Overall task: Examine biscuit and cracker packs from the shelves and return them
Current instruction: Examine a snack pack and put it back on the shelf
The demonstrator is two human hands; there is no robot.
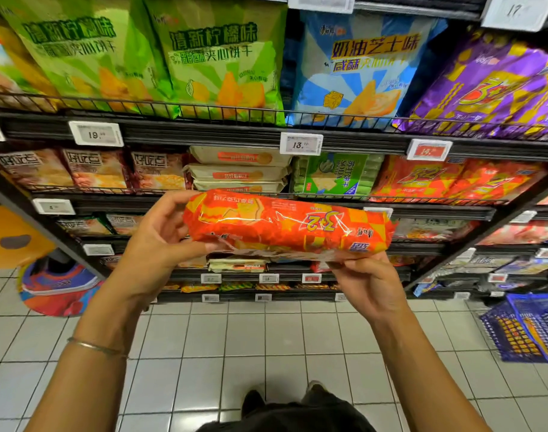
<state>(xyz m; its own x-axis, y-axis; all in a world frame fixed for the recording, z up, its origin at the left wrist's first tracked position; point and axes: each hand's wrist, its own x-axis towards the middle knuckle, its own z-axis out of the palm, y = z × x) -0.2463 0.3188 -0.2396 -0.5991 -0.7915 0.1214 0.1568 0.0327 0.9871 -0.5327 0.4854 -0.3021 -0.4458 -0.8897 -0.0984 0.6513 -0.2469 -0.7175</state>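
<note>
An orange-red biscuit pack (286, 226) printed "3+2" is held level in front of the shelves, its print upside down to me. My left hand (160, 235) grips its left end, thumb under and fingers curled over the top. My right hand (367, 279) holds the right end from below, fingers curled round the bottom seam. Matching orange-red packs (453, 177) lie on the shelf behind, at the right.
Black wire shelves (204, 132) hold green lemon bags (216, 57), a blue cheese bag (360, 67), purple bags (490, 88), cream packs (238, 171) and a green soda cracker pack (335, 174). A blue basket (528, 328) stands on the tiled floor at the right. A colourful display (58, 285) is at the left.
</note>
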